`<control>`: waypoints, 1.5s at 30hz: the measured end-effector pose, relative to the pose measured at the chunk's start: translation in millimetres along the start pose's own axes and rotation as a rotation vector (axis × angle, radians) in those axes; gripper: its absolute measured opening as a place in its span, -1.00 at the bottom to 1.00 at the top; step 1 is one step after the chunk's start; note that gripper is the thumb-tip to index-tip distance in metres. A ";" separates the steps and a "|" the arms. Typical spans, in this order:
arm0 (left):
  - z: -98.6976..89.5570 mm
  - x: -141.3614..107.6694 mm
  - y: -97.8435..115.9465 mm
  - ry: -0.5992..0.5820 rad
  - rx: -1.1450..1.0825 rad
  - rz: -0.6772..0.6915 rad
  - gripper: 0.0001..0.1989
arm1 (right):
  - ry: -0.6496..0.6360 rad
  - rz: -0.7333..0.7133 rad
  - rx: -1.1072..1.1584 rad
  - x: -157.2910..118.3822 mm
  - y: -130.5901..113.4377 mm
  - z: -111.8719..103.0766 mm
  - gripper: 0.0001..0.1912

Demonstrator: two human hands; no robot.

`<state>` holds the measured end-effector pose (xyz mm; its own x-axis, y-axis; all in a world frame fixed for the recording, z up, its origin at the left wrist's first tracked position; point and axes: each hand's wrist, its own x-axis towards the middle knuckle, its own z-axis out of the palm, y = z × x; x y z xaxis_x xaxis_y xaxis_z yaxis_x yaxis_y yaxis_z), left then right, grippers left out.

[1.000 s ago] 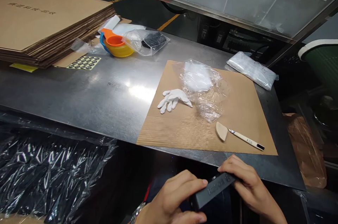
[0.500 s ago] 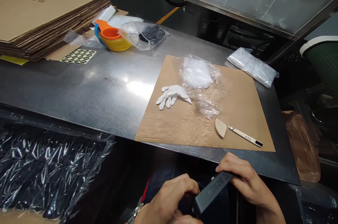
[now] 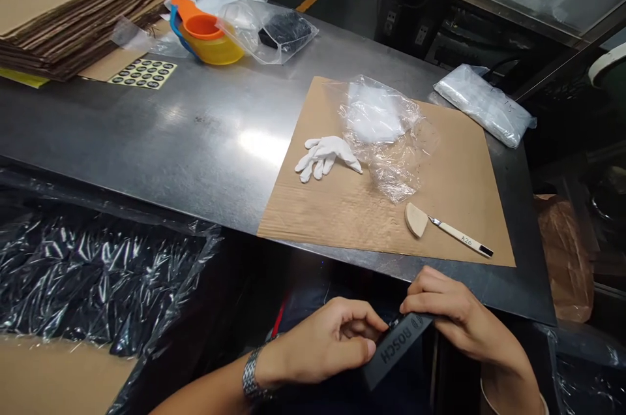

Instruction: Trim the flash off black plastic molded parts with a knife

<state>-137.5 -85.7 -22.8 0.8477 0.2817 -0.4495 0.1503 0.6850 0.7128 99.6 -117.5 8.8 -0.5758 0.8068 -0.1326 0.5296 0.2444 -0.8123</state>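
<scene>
A dark grey rectangular piece marked BOSCH (image 3: 398, 351) is held tilted in front of my body, just below the table's front edge. My right hand (image 3: 447, 307) grips its upper right end, fingers bent over the top. At its left side, my left hand (image 3: 337, 340) has thumb and forefinger curled against the edge; its other fingers are partly hidden. On the cardboard sheet (image 3: 460, 180) beyond lie a small craft knife marked A26 (image 3: 460, 235) and a beige wedge-shaped pad (image 3: 415, 220). A white glove (image 3: 328, 155) rests farther left on the sheet.
Crumpled clear plastic with white sheets (image 3: 374, 115) lies on the cardboard. Nested orange and yellow scoops (image 3: 215, 43), a bagged black item (image 3: 286, 33), stickers (image 3: 144, 74) and stacked cardboard (image 3: 98, 10) occupy the metal table's left. A plastic packet (image 3: 484, 105) sits at the right.
My left hand has shifted up, its thumb and forefinger now showing at the piece's edge. The grey piece has turned so its lettering faces me more. The view has tilted down.
</scene>
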 end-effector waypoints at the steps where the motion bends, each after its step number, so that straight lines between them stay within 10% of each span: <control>1: -0.4 0.7 0.1 -0.017 -0.008 -0.021 -0.77 | -0.017 0.002 -0.001 0.3 -0.1 -0.3 -0.66; 45: 2.9 8.6 -17.9 -0.068 -0.148 -0.154 -0.86 | -0.150 -0.041 0.162 8.1 10.9 4.1 -0.68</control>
<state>-131.4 -97.5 -37.8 0.8536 0.1231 -0.5061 0.2090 0.8091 0.5493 98.1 -110.5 -3.4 -0.6874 0.7061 -0.1703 0.4037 0.1765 -0.8977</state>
